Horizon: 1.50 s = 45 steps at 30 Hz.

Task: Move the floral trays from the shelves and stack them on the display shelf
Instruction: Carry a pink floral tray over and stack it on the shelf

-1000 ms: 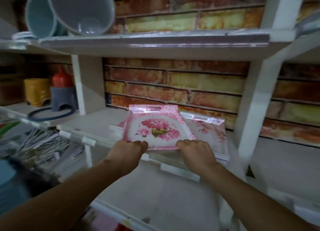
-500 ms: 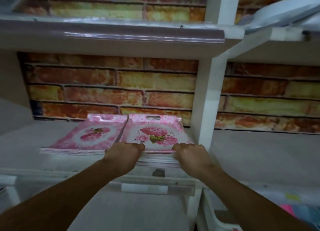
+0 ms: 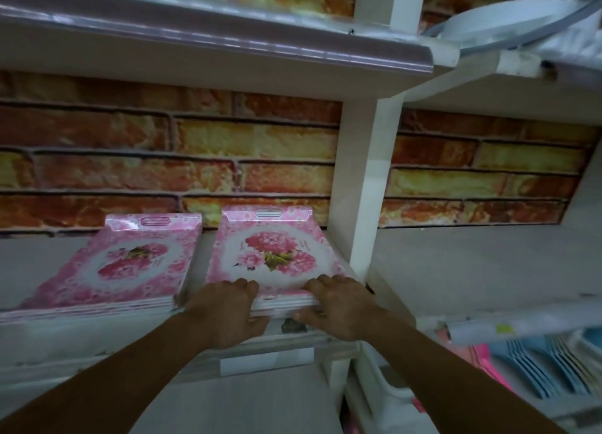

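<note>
Two hands point(image 3: 228, 313) grip seemingly stacked pink floral trays point(image 3: 273, 254).

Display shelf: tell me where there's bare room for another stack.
Bare: the bay right of the white post. Crowded: the left stack and the right stack, gripped by left hand and right hand.

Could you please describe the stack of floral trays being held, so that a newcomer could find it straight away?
Find the white upright post before the brick wall. On the shelf left of it lie two piles of pink floral trays. The held stack is the one nearest the post, gripped at its front edge by the left hand and right hand; the other stack is untouched.
</note>
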Each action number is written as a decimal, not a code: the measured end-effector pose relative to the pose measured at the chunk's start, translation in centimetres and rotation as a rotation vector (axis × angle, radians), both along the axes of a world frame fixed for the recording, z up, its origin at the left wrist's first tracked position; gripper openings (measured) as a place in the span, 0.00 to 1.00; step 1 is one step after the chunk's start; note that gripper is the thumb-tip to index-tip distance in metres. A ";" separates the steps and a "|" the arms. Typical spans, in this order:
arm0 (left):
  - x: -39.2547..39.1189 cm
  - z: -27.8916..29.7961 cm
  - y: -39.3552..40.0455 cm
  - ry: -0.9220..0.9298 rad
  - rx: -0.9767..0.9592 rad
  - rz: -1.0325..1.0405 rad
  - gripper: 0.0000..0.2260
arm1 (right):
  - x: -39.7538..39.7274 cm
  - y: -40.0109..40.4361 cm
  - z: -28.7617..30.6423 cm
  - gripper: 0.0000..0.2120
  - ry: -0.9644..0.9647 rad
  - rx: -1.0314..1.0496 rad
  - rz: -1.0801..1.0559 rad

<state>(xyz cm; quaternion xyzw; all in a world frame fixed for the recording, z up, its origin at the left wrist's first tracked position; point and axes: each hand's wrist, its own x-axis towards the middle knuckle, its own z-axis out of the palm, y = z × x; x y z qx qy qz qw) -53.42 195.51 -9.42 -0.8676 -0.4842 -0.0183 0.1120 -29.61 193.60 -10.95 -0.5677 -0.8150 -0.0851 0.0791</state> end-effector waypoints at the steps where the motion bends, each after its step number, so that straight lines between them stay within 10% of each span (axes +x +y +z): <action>1: -0.1 0.0 0.1 -0.002 -0.023 -0.006 0.29 | 0.0 -0.1 0.0 0.46 0.009 -0.009 -0.004; 15: 11.7 2.4 -3.0 -0.270 0.125 -0.390 0.36 | 9.4 -13.1 1.3 0.39 0.061 0.082 -0.499; 30: 37.2 1.6 -20.8 -0.167 0.021 -0.856 0.46 | 25.6 -40.8 1.4 0.37 0.092 0.077 -1.089; 45: 58.0 -0.1 -35.2 -0.149 -0.002 -1.054 0.34 | 40.9 -56.2 0.4 0.37 0.122 0.084 -1.291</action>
